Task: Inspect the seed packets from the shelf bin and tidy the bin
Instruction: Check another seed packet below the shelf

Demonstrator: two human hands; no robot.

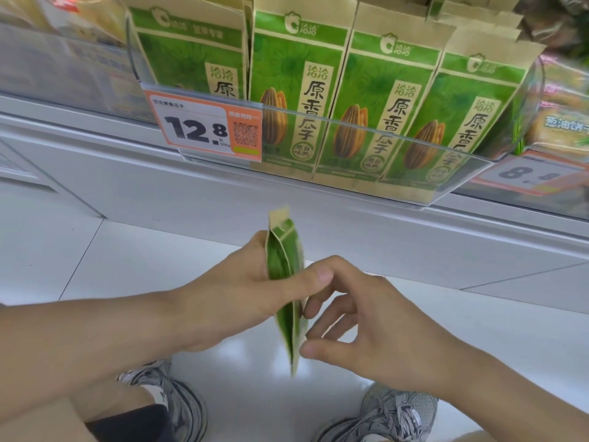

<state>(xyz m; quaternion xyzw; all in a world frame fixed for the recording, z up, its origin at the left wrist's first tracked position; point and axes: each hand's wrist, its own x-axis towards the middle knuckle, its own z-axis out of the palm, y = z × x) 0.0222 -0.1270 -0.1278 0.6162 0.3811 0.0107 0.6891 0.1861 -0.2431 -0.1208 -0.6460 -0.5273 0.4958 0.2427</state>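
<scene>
Head view: the left hand [242,282] holds a green sunflower-seed packet [285,291] edge-on, thumb curled across it, below the clear shelf bin [318,148]. The right hand [376,320], fingers loosely spread, touches the packet's far side with its fingertips. Four matching packets [360,100] stand upright in the bin behind a 12.8 price tag [205,127].

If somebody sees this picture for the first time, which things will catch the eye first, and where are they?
First comes the row of green seed packets standing upright in the clear shelf bin across the top, with the orange price tag reading 12.8 on its left front. Next, at the centre, the left hand holds one packet edge-on to the camera, and the right hand touches its lower edge with its fingertips.
</scene>
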